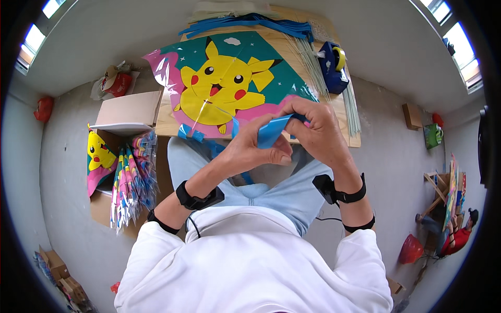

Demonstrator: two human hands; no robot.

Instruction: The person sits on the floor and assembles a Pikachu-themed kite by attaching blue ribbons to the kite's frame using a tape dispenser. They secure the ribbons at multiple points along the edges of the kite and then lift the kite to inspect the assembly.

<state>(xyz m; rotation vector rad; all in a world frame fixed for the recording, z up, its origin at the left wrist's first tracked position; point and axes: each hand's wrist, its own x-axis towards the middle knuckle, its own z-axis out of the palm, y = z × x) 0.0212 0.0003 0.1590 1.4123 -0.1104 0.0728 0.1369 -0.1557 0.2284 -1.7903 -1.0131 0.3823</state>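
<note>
At far left, an open brown cardboard box (130,108) stands on the floor beside the table, holding slim folded bundles of pink, blue and yellow printed film (136,172). Next, a large glossy plastic sheet printed with a yellow cartoon creature on green and pink (216,88) lies across the pale wooden table (339,119), its lower part reaching the near edge. A sheaf of flat dark-blue strips (250,21) rests beyond it.

At centre, the left hand (255,143) has its fingers curled about the lower part of a bright-blue, flat, flexible strip (272,132); whether its thumb presses on the strip cannot be told. The strip lies between both hands, above the lap, near the sheet's lower edge. The right hand (315,125) has thumb and forefinger clamped together on the strip's upper end.

To the right lie thin pale rods (309,60) and a dark-blue tape dispenser with a yellow roll (334,70).

Probable faults: a loosened right pinch could let the smooth strip twist or slip; its slack, if caught at the table edge, could crease it; a sleeve or forearm brushing the overhanging sheet could shift it; a wide right-hand swing could scatter the rods.
</note>
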